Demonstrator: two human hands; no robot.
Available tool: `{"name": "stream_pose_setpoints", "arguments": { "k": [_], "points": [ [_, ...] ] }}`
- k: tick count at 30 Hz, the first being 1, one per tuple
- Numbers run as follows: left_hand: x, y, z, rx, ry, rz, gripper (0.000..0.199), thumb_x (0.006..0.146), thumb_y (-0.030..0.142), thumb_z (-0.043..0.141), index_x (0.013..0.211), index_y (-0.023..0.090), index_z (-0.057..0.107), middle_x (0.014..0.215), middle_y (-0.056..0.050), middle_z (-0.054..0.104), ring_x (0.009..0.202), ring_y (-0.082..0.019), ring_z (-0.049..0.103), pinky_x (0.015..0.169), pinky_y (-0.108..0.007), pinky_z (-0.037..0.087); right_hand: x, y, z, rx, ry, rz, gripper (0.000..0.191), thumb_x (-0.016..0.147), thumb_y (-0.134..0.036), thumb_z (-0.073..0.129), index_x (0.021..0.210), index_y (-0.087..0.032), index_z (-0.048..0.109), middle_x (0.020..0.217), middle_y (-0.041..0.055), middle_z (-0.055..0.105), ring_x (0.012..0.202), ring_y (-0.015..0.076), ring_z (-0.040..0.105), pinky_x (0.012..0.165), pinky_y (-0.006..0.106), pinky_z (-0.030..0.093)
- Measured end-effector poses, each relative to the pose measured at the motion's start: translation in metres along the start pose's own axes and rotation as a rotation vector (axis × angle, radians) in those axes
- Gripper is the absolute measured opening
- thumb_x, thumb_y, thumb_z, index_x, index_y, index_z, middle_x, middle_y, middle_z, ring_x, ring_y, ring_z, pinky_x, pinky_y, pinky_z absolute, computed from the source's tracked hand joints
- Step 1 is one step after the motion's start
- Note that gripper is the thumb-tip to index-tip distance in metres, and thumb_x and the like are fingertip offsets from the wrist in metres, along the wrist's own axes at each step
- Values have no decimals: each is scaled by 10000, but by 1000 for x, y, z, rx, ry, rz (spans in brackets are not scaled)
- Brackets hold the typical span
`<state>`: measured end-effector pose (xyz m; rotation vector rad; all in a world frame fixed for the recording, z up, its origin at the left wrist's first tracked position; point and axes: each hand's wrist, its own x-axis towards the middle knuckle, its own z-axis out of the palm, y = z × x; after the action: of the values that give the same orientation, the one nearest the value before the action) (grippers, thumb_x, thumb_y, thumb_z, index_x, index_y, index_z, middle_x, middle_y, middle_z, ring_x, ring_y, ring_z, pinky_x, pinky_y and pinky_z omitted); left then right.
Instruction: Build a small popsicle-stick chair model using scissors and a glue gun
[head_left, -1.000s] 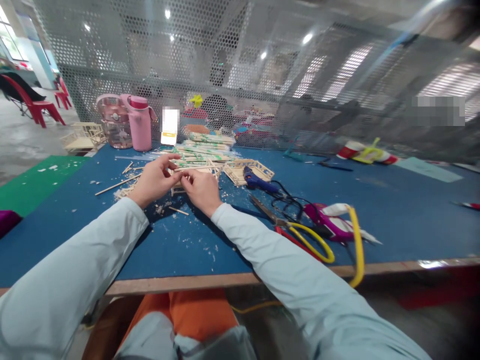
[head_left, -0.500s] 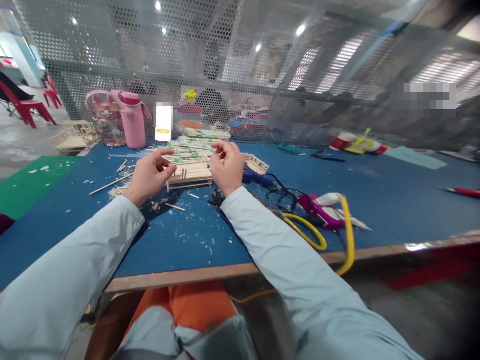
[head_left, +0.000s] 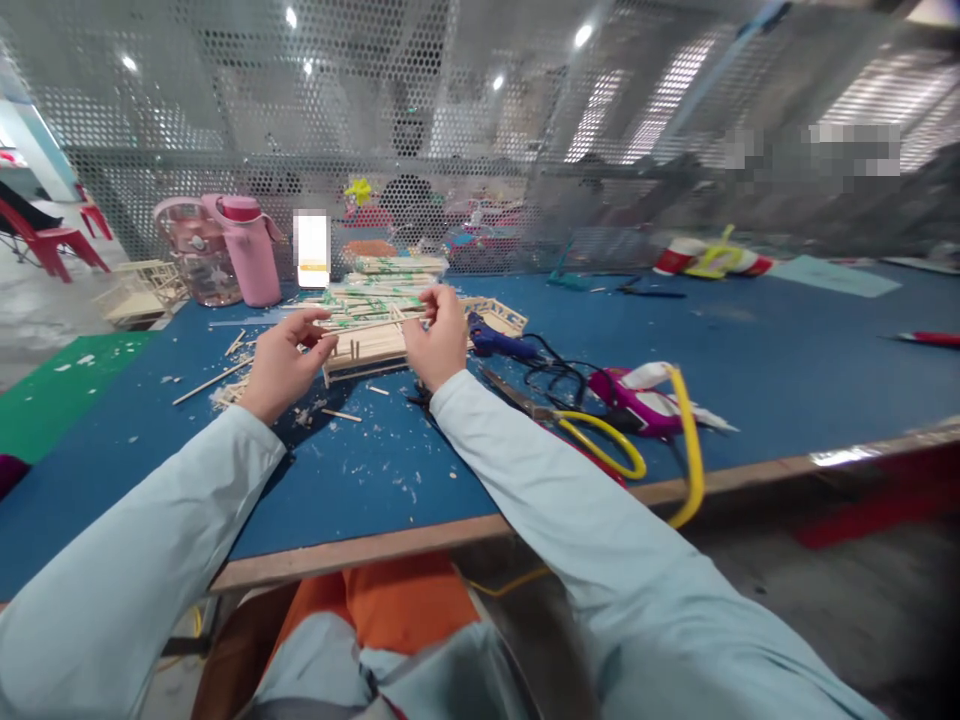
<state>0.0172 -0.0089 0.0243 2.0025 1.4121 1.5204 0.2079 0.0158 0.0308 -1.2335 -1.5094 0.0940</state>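
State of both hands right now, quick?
Left hand: closed, pinching one end of a thin, pale wooden stick.
Right hand: closed, apparently pinching the same stick toward its other end.

On the table (head_left: pixel 315 510), stick bundles (head_left: pixel 379 297) behind the stick frame (head_left: pixel 375 346), bottles (head_left: pixel 253 258) left, scissors (head_left: pixel 541 411) right.

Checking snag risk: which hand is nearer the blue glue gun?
Right. The right hand is just left of the blue glue gun; the left hand is farther left, by the wooden stick frame's other end.
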Motion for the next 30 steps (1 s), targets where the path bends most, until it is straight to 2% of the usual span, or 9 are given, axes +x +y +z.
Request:
{"name": "stream_pose_setpoints", "arguments": {
  "k": [2,4,7,11,17,22,25,28,30],
  "points": [
    [-1,-1,0,-16,1,-15,331,763,252,646,1075,144,623,752,-33,701,677,-137,617,668,-290,465,-11,-12,0,-6,-129,-80,184,735,-201,512,859,-170,644,732,14,623,673,138,540,668,241,424],
    [-1,-2,0,-25,-4,-22,342,761,263,649,1079,142,621,757,-38,702,676,-139,617,668,-288,463,-22,-22,3,-11,-316,-124,171,770,-246,540,810,-181,692,643,-9,625,613,125,549,631,230,410],
    [-1,-4,-1,-34,-14,-20,359,764,285,646,1091,141,616,776,-48,706,704,-152,632,666,-284,461,-31,-32,13,-83,-437,-156,223,820,-287,547,896,-207,741,715,10,700,673,142,610,661,241,419],
    [-1,-7,-1,-29,-26,-17,356,766,300,641,1088,151,614,816,-60,718,722,-160,645,677,-289,467,-31,-39,23,-228,-459,-156,282,859,-351,520,1023,-253,727,842,36,745,803,191,661,689,272,435],
    [-1,-7,-1,-48,-51,-15,392,756,301,624,1110,134,602,808,-62,706,727,-160,640,679,-277,459,-27,-40,25,-308,-477,-138,282,877,-344,487,967,-258,741,862,51,750,834,209,673,685,287,438],
    [-2,-6,-3,-16,-99,11,452,706,179,570,1155,126,574,750,-32,668,695,-145,595,677,-273,444,-27,-40,25,-286,-493,-127,309,894,-398,481,1017,-260,728,874,60,746,842,228,675,684,304,440],
    [-3,-5,-2,-19,-107,22,471,690,182,580,1158,131,566,774,-26,652,669,-132,566,648,-256,435,-27,-41,25,-299,-502,-142,298,890,-365,486,1005,-237,728,888,72,744,853,234,673,691,307,440],
    [-3,-1,-2,-28,-70,43,454,691,204,602,1139,144,564,877,-39,649,636,-108,539,612,-239,426,-27,-43,24,-311,-502,-163,281,886,-345,489,963,-224,730,885,69,744,846,222,672,689,293,433],
    [-4,3,-4,-4,21,72,386,698,225,621,1076,155,587,878,-30,623,605,-93,498,576,-228,411,-27,-44,21,-302,-487,-165,275,884,-353,493,957,-225,725,867,55,744,829,206,669,695,282,429]
  ]
}}
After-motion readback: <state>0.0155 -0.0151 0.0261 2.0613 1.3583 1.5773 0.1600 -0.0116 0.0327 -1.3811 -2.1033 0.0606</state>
